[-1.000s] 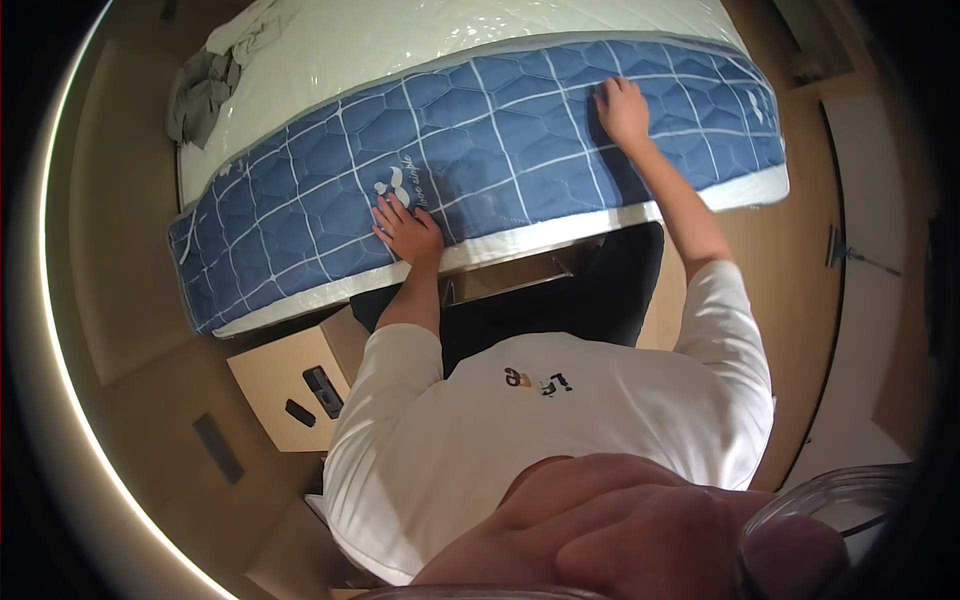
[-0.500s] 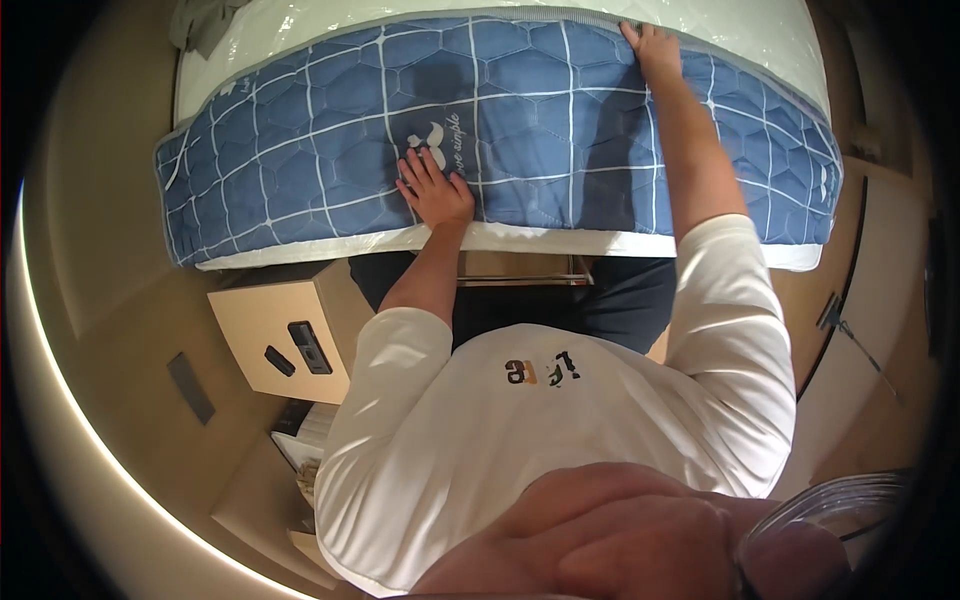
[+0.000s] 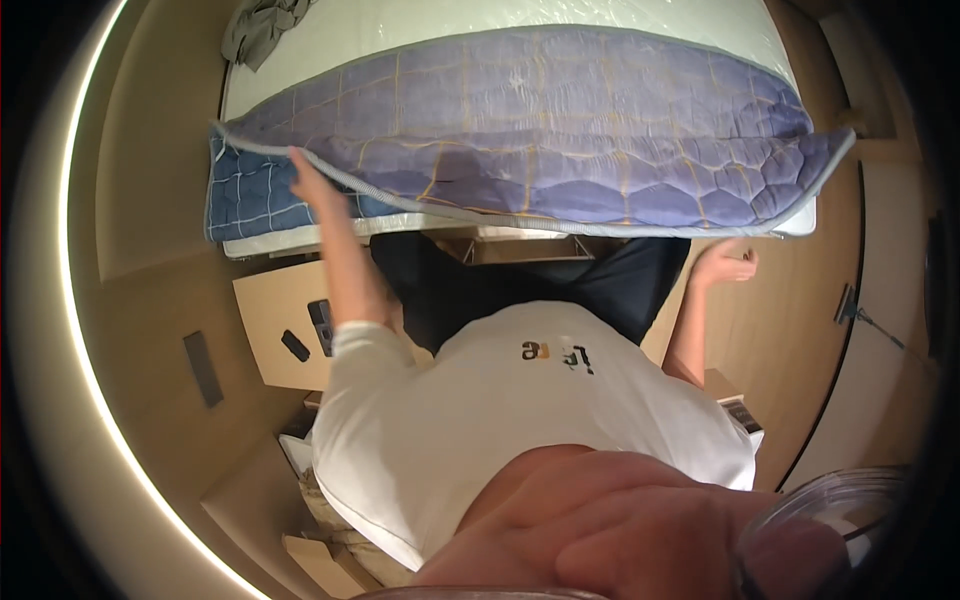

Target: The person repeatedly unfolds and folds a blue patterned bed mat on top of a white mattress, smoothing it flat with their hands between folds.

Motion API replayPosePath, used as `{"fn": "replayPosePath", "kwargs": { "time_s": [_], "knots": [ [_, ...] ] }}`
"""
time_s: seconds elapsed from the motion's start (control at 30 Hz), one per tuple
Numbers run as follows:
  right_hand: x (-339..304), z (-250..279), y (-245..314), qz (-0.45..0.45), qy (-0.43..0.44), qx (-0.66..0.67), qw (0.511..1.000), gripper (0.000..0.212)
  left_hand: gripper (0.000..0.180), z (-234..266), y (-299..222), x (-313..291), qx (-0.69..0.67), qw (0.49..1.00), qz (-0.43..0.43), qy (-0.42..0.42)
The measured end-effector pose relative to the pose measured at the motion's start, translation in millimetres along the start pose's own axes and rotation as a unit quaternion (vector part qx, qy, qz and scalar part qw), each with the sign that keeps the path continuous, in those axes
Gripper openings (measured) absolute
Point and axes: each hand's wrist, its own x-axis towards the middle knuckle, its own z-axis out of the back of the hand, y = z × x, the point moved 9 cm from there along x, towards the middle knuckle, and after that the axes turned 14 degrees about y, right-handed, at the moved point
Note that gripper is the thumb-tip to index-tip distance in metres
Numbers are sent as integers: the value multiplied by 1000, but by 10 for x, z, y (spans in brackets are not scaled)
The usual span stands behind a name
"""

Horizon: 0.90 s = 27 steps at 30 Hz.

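A quilted mattress pad [image 3: 470,160] lies folded over itself on the bed, its purplish underside with yellowish lines facing up. At the left its blue checked face shows beneath the raised grey border. My left hand [image 3: 310,185] reaches up to that border, fingers closed at the edge, somewhat smeared by motion. Below the bed's near edge, at the right, my right hand [image 3: 728,262] hangs apart from the pad, fingers loosely bent, nothing visible in it. Under the pad is a white mattress [image 3: 400,40] in a shiny clear cover.
At the left a small cabinet [image 3: 260,345] bears a phone [image 3: 320,325] and a small dark object [image 3: 295,346]. A grey cloth [image 3: 262,32] lies at the bed's far left corner. A long-handled squeegee [image 3: 848,303] is on the right. My legs touch the bed's near side.
The pad has been turned over toward me, so its underside now shows. My left hand has moved left to its border; my right hand has come down off the bed.
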Motion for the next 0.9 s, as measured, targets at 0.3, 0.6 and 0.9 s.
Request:
{"fn": "replayPosePath", "kwargs": {
  "time_s": [0.3, 0.6, 0.9],
  "knots": [
    [1145, -1690, -1359, -361, 344, 563, 659, 62, 52, 977, -702, 1101, -45, 987, -4, 151],
    [1157, 436, -1661, -362, 350, 499, 706, 54, 65, 3362, -772, -1751, -181, 983, -19, -35],
    [1674, -2123, -603, -218, 342, 330, 852, 58, 45, 2735, -552, 1202, 23, 999, 21, 28]
  ]
}}
